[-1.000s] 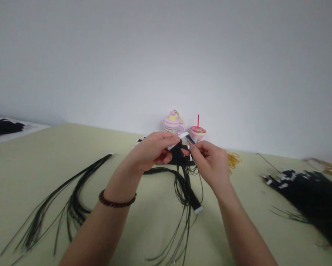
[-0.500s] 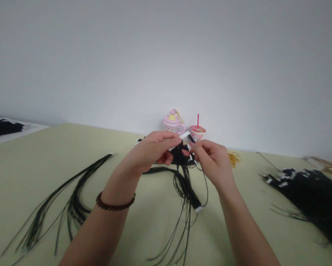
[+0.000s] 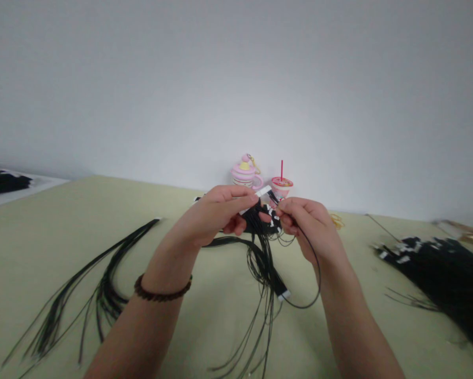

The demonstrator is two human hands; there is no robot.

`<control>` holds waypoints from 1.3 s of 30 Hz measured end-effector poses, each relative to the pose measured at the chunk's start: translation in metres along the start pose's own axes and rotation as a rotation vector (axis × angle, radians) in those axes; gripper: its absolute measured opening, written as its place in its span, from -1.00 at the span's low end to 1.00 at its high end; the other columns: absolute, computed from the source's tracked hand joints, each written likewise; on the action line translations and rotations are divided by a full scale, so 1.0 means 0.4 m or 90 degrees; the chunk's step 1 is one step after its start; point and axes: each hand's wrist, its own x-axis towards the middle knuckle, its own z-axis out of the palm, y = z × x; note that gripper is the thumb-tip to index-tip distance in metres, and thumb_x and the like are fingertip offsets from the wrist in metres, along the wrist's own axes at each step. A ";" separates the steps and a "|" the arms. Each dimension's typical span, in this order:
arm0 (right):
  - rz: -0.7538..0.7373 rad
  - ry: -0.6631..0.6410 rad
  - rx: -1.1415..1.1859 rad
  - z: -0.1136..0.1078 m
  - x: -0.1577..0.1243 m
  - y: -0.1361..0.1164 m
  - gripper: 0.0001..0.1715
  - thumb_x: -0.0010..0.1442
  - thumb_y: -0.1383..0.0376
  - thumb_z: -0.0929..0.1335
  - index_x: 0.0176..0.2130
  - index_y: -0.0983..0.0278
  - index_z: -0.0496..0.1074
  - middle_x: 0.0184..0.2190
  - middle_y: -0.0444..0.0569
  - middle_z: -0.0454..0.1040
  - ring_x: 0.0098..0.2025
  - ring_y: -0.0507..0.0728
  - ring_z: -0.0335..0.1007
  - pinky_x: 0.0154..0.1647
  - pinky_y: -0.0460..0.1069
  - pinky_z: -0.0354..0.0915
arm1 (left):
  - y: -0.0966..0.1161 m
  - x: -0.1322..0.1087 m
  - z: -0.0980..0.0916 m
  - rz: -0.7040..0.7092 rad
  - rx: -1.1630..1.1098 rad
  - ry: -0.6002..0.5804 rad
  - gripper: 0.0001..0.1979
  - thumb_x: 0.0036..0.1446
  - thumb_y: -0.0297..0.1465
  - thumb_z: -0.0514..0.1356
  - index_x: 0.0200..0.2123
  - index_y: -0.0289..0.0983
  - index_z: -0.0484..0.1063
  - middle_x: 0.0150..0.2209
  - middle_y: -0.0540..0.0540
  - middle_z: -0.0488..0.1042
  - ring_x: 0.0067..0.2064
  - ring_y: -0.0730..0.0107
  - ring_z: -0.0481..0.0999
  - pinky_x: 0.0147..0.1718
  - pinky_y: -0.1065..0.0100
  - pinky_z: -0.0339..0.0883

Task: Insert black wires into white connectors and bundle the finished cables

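My left hand (image 3: pixel 216 216) is closed, pinching a small white tag (image 3: pixel 260 196) with a bunch of thin black cords (image 3: pixel 264 263) hanging from it down onto the table. My right hand (image 3: pixel 309 223) is closed just right of it, pinching one black cord (image 3: pixel 313 295) that loops down past the wrist. A white-tipped cord end (image 3: pixel 283 295) lies on the table below the hands. A brown bead bracelet (image 3: pixel 162 290) sits on my left wrist.
Pale green table (image 3: pixel 34 237). A loose fan of black cords (image 3: pixel 102 279) lies at the left, a big pile of black tagged cords (image 3: pixel 445 276) at the right. A pink toy cup (image 3: pixel 244 173), a small pink bowl (image 3: pixel 282 185) and yellow bands (image 3: pixel 336 221) stand by the wall.
My right hand has drawn one cord out to the right, and its loop now hangs wider and lower beside the wrist. The left hand has stayed in place.
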 end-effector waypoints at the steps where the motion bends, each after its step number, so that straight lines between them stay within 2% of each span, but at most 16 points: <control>1: 0.000 0.000 0.001 0.000 0.000 -0.001 -0.78 -0.01 0.25 0.35 -0.59 0.32 0.39 -0.72 -0.23 0.18 -0.65 -0.10 -0.01 -0.66 -0.13 -0.15 | 0.000 0.000 0.001 0.000 -0.006 -0.002 -0.82 0.16 -0.31 0.17 -0.34 -0.32 0.45 -0.50 -0.01 0.47 -0.69 0.70 0.24 -0.75 0.59 -0.06; 4: 0.006 0.002 0.011 0.000 0.002 -0.003 -0.78 -0.02 0.25 0.36 -0.59 0.33 0.39 -0.71 -0.23 0.18 -0.65 -0.11 -0.01 -0.66 -0.13 -0.17 | 0.002 0.000 0.003 0.000 -0.015 -0.002 -0.83 0.15 -0.32 0.18 -0.35 -0.32 0.44 -0.51 0.00 0.47 -0.70 0.70 0.24 -0.75 0.58 -0.07; 9: 0.014 0.000 0.030 -0.001 0.003 -0.002 -0.79 -0.02 0.26 0.37 -0.59 0.33 0.39 -0.72 -0.23 0.17 -0.65 -0.11 -0.02 -0.65 -0.13 -0.17 | 0.005 -0.001 0.004 -0.004 -0.013 -0.001 -0.83 0.17 -0.34 0.15 -0.37 -0.32 0.43 -0.42 -0.05 0.52 -0.69 0.73 0.24 -0.75 0.58 -0.08; 18: 0.014 -0.016 0.063 0.002 0.000 -0.006 -0.80 0.00 0.28 0.37 -0.57 0.33 0.38 -0.70 -0.23 0.17 -0.64 -0.11 -0.01 -0.64 -0.13 -0.17 | 0.002 0.000 0.003 -0.004 -0.005 0.000 -0.84 0.19 -0.34 0.14 -0.33 -0.32 0.45 -0.47 -0.01 0.49 -0.69 0.71 0.25 -0.75 0.59 -0.06; 25: -0.056 -0.018 -0.025 0.004 0.001 0.011 -0.78 0.09 0.30 0.31 -0.55 0.32 0.38 -0.68 -0.23 0.21 -0.61 -0.09 0.04 -0.61 -0.12 -0.11 | 0.008 0.000 0.009 -0.004 -0.049 0.005 -0.86 0.18 -0.39 0.16 -0.40 -0.33 0.40 -0.58 0.07 0.37 -0.69 0.71 0.21 -0.74 0.60 0.03; 32: -0.066 -0.017 -0.054 -0.002 0.005 0.021 -0.77 0.13 0.30 0.30 -0.53 0.31 0.38 -0.68 -0.24 0.20 -0.61 -0.09 0.03 -0.61 -0.12 -0.11 | -0.002 0.004 0.001 0.007 -0.028 -0.016 -0.83 0.16 -0.33 0.17 -0.35 -0.34 0.42 -0.43 -0.04 0.51 -0.69 0.71 0.22 -0.75 0.58 0.01; 35: -0.079 -0.022 -0.096 -0.002 0.003 0.020 -0.76 0.15 0.28 0.29 -0.51 0.31 0.37 -0.68 -0.25 0.20 -0.62 -0.09 0.02 -0.61 -0.11 -0.10 | -0.007 0.002 -0.009 0.010 0.004 -0.030 -0.81 0.17 -0.31 0.17 -0.36 -0.34 0.43 -0.53 0.01 0.43 -0.69 0.69 0.24 -0.76 0.59 -0.06; 39: -0.134 0.004 -0.220 0.005 -0.005 0.015 -0.76 0.17 0.29 0.27 -0.51 0.30 0.36 -0.66 -0.24 0.19 -0.60 -0.07 0.03 -0.59 -0.11 -0.06 | -0.007 0.001 -0.014 0.020 0.027 -0.037 -0.82 0.17 -0.32 0.17 -0.38 -0.32 0.46 -0.62 0.07 0.32 -0.69 0.66 0.24 -0.75 0.59 -0.03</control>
